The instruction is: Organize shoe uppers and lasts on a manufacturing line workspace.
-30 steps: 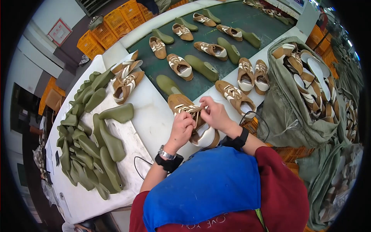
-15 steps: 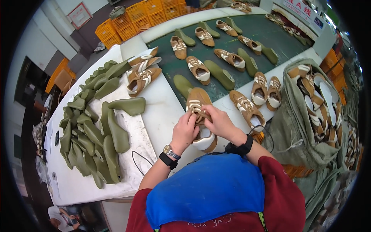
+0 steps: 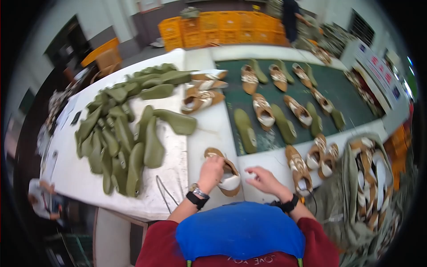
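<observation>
Brown shoe (image 3: 230,182) gripped in your left hand (image 3: 211,172) seems unfinished, your half-open right hand (image 3: 265,181) looks empty, and other shoes (image 3: 262,107) at two o'clock appear laced beside green lasts (image 3: 283,123).

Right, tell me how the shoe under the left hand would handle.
The shoe would likely slide rather than roll, sitting upright on its sole. It's probably light for its size, since its opening looks hollow.

Lasts (image 3: 153,144) are heaped left of the belt (image 3: 269,140), shoes (image 3: 262,109) are spread on it, a sack (image 3: 333,218) is placed before it.
</observation>
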Motion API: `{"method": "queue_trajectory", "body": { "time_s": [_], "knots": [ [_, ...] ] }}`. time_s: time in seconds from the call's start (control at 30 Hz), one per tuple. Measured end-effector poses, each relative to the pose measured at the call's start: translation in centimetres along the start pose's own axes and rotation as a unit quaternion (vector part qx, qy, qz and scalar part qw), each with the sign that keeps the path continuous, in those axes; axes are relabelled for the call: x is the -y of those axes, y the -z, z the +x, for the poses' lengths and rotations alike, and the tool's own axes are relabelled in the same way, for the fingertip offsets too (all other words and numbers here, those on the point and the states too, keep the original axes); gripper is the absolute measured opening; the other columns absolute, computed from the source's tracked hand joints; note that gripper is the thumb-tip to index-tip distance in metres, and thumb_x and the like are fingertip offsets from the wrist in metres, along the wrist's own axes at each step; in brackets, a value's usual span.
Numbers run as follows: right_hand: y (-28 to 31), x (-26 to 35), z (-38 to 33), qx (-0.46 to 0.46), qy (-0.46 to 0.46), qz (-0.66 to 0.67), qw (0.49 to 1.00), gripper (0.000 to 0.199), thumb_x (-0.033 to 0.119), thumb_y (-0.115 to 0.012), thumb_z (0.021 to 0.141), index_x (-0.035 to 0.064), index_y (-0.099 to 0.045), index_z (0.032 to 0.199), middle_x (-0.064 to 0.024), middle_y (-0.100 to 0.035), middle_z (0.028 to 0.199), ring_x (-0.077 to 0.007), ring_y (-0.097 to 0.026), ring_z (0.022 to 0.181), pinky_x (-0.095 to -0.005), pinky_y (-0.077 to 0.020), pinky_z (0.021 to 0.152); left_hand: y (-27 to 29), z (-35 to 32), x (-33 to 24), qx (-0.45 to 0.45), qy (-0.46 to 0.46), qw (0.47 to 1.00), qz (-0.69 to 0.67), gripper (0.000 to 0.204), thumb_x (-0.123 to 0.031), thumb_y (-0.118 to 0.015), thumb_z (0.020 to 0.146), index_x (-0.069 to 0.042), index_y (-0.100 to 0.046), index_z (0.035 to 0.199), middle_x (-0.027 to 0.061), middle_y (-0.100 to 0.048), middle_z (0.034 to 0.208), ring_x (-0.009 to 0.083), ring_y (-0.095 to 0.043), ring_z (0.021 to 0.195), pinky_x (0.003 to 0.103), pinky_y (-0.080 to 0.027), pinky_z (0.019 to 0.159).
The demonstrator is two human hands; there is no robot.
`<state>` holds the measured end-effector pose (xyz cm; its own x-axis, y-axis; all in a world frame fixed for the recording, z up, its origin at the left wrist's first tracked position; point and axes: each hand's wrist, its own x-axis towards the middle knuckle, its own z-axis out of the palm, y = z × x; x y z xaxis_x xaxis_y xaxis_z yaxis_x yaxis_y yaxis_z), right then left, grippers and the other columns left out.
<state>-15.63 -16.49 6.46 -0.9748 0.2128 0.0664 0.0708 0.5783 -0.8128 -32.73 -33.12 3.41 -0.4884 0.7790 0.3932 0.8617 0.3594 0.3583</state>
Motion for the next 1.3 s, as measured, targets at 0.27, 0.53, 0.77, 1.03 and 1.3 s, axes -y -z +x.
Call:
{"method": "queue_trajectory", "body": {
  "time_s": [0.27,0.53,0.77,1.03,1.3],
  "knots": [
    [-0.7,-2.4,0.1,0.205,0.019,-0.146,0.968,0.037,0.026,-0.063,0.08,0.0089,-0.059,0.113,-0.016,-0.064,0.094,-0.0302,-0.062,0.081,-0.0368,-0.0497,0.073,1.1,-5.0,6.6,0.003,0.104,0.994,-0.025,0.046,-0.011,-0.066,0.069,-0.003,-0.052,0.112,0.0192,-0.053,0.113,0.0336,-0.05,0.106,0.041,-0.043,0.089],
    [-1.0,-2.0,1.0,0.249,-0.006,-0.155,0.956,0.036,0.024,-0.062,0.081,0.0089,-0.058,0.113,-0.0159,-0.065,0.094,-0.032,-0.062,0.084,-0.0381,-0.0488,0.076,5.6,-7.7,22.0,-0.01,0.403,0.905,0.135,0.084,-0.017,-0.074,0.062,-0.011,-0.032,0.135,0.023,-0.035,0.131,0.0392,-0.039,0.118,0.043,-0.041,0.094],
    [-0.7,-2.7,0.3,0.254,-0.025,-0.17,0.952,0.036,0.026,-0.061,0.082,0.0091,-0.057,0.114,-0.0159,-0.065,0.092,-0.0335,-0.062,0.085,-0.0395,-0.0491,0.076,3.7,-4.4,22.6,0.063,0.545,0.812,0.201,0.114,-0.032,-0.079,0.059,-0.018,-0.005,0.145,0.0197,-0.027,0.135,0.0345,-0.036,0.119,0.048,-0.032,0.098],
    [-1.8,-4.3,0.5,0.257,-0.063,-0.139,0.954,0.035,0.026,-0.059,0.083,0.0089,-0.058,0.113,-0.015,-0.065,0.092,-0.0324,-0.062,0.084,-0.039,-0.0493,0.076,4.2,-5.2,21.7,-0.019,0.529,0.838,0.131,0.099,-0.034,-0.074,0.064,-0.011,-0.016,0.142,0.0164,-0.046,0.111,0.0308,-0.051,0.097,0.039,-0.046,0.082],
    [-2.5,-8.3,4.2,0.24,-0.112,-0.136,0.955,0.033,0.024,-0.058,0.081,0.0101,-0.059,0.111,-0.0127,-0.066,0.087,-0.0315,-0.063,0.081,-0.0393,-0.0496,0.075,4.9,-7.1,16.0,0.068,0.516,0.668,-0.533,0.064,-0.023,-0.064,0.08,-0.003,-0.038,0.135,0.0113,-0.056,0.105,0.018,-0.054,0.092,0.032,-0.046,0.081]
  ]
}}
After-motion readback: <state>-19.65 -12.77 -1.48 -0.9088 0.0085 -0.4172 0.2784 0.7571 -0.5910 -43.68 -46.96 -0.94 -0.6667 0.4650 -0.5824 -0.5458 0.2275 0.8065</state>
